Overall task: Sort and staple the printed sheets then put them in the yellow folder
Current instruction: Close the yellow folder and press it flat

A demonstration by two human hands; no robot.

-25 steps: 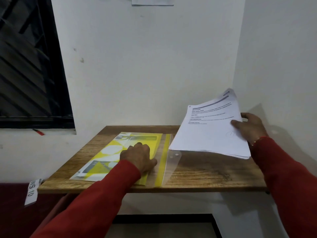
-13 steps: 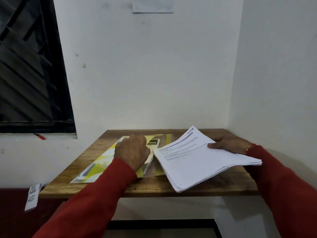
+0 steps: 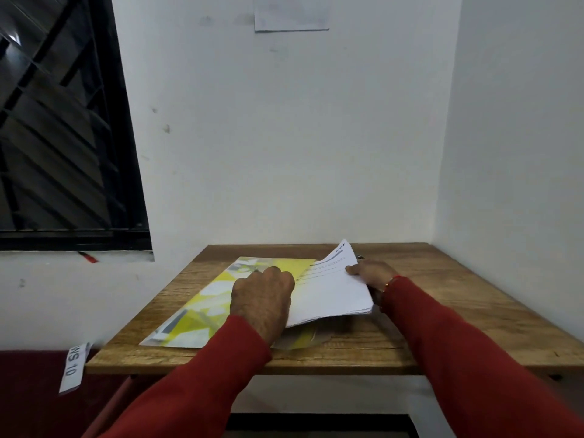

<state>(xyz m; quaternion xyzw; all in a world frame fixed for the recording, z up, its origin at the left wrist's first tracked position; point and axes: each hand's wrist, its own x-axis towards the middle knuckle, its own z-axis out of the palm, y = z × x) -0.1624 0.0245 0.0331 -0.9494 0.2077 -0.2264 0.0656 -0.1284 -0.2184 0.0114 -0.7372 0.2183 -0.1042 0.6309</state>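
The printed sheets [image 3: 331,289] are a thick white stack, half over the right side of the yellow folder [image 3: 221,298], their left edge going in under the left hand [image 3: 262,301] while the far right corner lifts clear of the folder. From where I stand it looks like the last stage: the stack is gathered as one bundle and is at the folder's open side. Whether it is stapled I cannot tell; no staple shows, and no stapler is to be seen. What seems left is to push the stack fully into the folder and let the cover down.

The folder lies flat on the worktop [image 3: 442,298], its long side running from the near left corner toward the wall. The left hand sits on the folder, knuckles up, fingers curled down at its right-hand opening; I judge it is holding the cover up, but the fingertips are hidden, so I cannot say for sure what they hold. The right hand [image 3: 371,275] is just right of the folder, thumb on top of the stack and fingers beneath, pinching its right edge. Both arms, in red sleeves, reach forward from the near edge of the worktop toward the folder.
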